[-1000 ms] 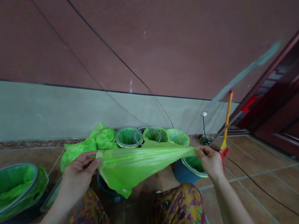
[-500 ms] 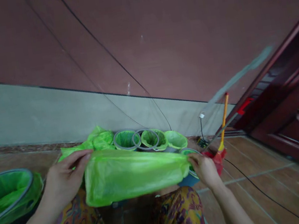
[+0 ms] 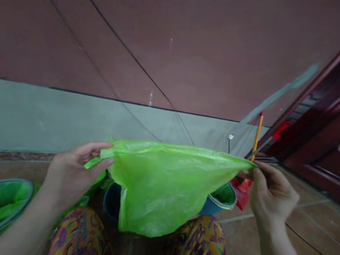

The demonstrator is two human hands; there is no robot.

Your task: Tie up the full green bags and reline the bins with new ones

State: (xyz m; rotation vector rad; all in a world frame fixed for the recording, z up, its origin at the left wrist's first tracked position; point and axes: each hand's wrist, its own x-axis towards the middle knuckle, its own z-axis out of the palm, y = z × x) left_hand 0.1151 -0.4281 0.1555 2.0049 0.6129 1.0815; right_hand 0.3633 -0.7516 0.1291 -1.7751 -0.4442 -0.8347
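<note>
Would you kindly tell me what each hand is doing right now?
Left hand: closed, pinching one end of the green bag.
Right hand: closed, pinching the bag's other end.

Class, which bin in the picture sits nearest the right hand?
The rightmost bin, blue with a green liner; the dark bin and the grey-rimmed bin both sit nearer the left hand.

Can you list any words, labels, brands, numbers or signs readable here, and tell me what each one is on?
None: no readable text anywhere.
The green plastic bag shows no lettering on its visible side.
The patterned trousers show swirling designs, no legible words.
The small white wall fitting is too small to tell whether it is marked.
</note>
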